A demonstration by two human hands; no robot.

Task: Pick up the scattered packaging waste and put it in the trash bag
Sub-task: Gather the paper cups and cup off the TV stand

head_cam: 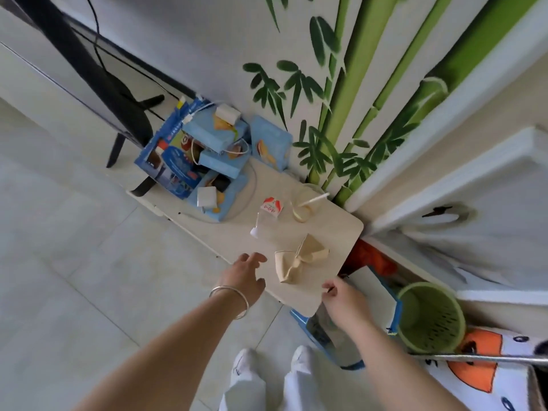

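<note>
On the beige table (341, 229) lies a crumpled tan paper wrapper (299, 262) near the front edge. Behind it are a small red-and-white packet (271, 206), a clear plastic cup with a straw (302, 209) and a small clear plastic scrap (256, 229). My left hand (247, 277), with a bracelet on the wrist, hovers open just left of the tan wrapper without touching it. My right hand (341, 296) is at the table's front corner, fingers curled, and seems to pinch the rim of a thin clear trash bag (327, 321) that hangs below it.
A heap of blue cardboard boxes with white cables (207, 155) fills the table's far end, beside a black monitor stand (130, 114). A green perforated basket (430, 315) and a blue-edged box (397, 307) stand on the floor at right. The bamboo-painted wall runs behind.
</note>
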